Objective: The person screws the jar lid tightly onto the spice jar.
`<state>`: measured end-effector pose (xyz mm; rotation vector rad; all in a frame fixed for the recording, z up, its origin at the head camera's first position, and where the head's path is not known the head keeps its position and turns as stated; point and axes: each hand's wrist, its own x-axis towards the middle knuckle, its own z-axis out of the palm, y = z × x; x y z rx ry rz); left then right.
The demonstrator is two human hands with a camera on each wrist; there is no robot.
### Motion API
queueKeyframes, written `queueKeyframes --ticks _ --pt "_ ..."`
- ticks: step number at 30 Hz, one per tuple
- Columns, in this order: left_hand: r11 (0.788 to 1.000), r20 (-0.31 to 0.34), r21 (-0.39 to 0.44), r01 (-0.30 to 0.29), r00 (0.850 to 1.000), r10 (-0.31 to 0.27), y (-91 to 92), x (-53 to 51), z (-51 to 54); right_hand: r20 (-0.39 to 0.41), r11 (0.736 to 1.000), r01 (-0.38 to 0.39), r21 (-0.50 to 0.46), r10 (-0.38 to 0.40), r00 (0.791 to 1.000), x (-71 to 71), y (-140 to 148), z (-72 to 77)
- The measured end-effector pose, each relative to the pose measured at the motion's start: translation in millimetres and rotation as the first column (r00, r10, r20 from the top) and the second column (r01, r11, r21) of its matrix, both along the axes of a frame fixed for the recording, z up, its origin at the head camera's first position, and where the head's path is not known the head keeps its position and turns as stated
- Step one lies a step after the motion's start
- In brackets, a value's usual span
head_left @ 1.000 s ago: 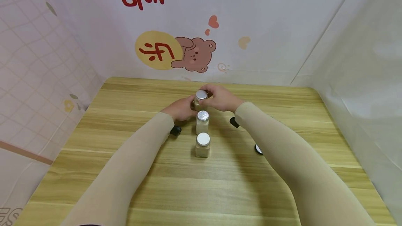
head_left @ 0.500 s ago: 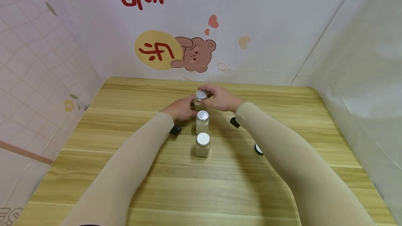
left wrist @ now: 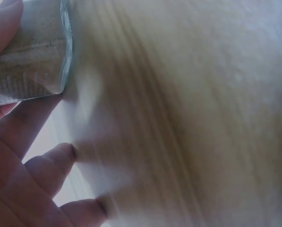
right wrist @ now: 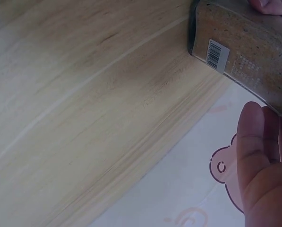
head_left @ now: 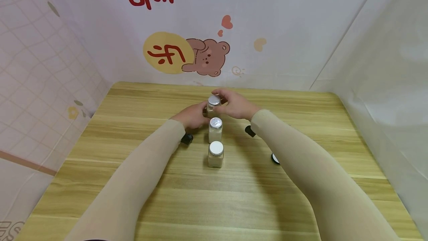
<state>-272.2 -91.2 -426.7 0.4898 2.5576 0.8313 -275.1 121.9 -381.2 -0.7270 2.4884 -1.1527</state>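
Clear square-sided jar point(head_left: 213, 108), silver lid point(head_left: 214, 100) on, speckled brown contents point(right wrist: 254, 52), barcode sticker point(right wrist: 217, 55) near base — upright, farthest of three in line

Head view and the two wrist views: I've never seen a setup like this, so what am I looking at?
There is no robot: a person's bare left hand and right hand do the work. The wide picture comes from a head camera; each close-up comes from a wrist camera. On the wooden table, the near jar and middle jar stand in a line; beyond them, both hands grip the far jar. A dark-edged round thing beside the right sleeve is partly hidden, so I cannot name it.
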Motion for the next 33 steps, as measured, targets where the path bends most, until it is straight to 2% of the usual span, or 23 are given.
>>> queueKeyframes --ticks 4,14,23,30,33 --pt "1.000 0.005 0.003 -0.002 1.000 0.002 0.1 -0.5 0.3 -0.011 1.000 -0.019 0.007 0.019 1.000 0.2 0.2 0.7" --pt "1.000 0.002 -0.003 0.004 1.000 -0.004 -0.4 -2.1 -1.1 0.016 1.000 0.002 0.009 -0.003 1.000 -0.4 -0.1 -0.7" --pt "1.000 -0.006 -0.021 -0.002 1.000 0.002 -0.6 -1.3 0.1 -0.036 0.999 -0.022 0.037 0.023 0.999 -1.5 -0.1 -1.4" --pt "1.000 -0.003 -0.010 0.003 1.000 -0.003 -1.1 -0.1 1.0 0.020 0.999 0.027 0.020 -0.027 0.999 -1.1 -2.2 -1.3" --pt "1.000 0.002 -0.009 0.004 1.000 -0.004 -1.2 -0.4 0.9 0.023 1.000 0.021 0.014 -0.022 1.000 -0.9 -1.7 -1.1"
